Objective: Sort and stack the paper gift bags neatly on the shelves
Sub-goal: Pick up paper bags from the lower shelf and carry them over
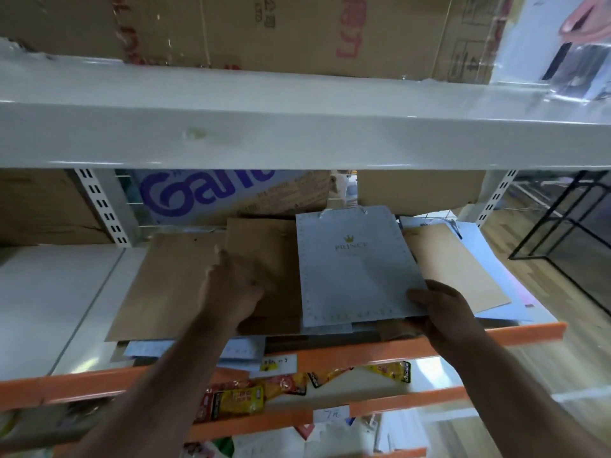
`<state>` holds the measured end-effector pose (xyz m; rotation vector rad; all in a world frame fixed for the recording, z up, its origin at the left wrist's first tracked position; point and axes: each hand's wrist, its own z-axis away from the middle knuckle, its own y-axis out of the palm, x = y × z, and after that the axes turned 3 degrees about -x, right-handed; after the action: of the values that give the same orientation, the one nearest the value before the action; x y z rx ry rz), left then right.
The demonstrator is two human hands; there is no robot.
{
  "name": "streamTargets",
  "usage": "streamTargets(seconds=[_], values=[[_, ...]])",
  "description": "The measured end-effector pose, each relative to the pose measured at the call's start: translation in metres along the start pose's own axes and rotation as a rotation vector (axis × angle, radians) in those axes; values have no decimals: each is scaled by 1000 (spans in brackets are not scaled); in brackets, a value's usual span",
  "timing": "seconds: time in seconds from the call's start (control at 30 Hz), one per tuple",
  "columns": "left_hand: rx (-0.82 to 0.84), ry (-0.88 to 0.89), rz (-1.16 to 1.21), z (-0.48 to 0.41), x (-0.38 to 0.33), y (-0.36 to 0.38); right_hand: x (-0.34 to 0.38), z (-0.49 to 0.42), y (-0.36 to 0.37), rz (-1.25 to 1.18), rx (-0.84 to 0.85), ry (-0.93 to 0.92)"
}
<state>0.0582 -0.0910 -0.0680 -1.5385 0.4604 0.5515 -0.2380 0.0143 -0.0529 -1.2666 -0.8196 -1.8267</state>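
Head view: right hand [443, 312] pinches grey bag's [353, 269] near corner.

The right grip [443, 312] pinches the near corner of a grey bag [357, 272], thumb on top. Left of it, the left grip [231, 292] rests on a brown bag [267, 246]; blur hides how its fingers lie. A wide brown bag [165, 285] lies left of the left grip and a tan bag [463, 269] right of the right grip, all on the shelf [529, 332]. Snack packets [238, 399] show below both grips.
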Motion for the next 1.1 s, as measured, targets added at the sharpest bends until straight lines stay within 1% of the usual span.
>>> streamTargets(seconds=[0.07,0.2,0.3,0.37,0.5,0.7,0.83,0.97,1.1], values=[[12,-13,87,-4,1,-1,-1,9,3,-17,-6,-1],[-6,-146,408,-3,7,-8,-7,22,4,-24,-17,-8],[-38,-164,560,9,6,-15,-10,31,3,-28,-28,-21],[-34,-221,707,21,5,-23,-9,37,2,-43,-35,-40],[-60,-288,871,48,9,-41,-6,55,-2,-87,9,-79],[-141,-369,927,124,35,-57,-15,97,-11,-91,104,-92],[-220,-440,939,188,60,-69,-36,128,-8,-105,204,-46],[-305,-479,938,243,92,-89,-61,151,6,-46,272,-10],[-376,-519,897,277,120,-113,-73,172,30,7,356,5]])
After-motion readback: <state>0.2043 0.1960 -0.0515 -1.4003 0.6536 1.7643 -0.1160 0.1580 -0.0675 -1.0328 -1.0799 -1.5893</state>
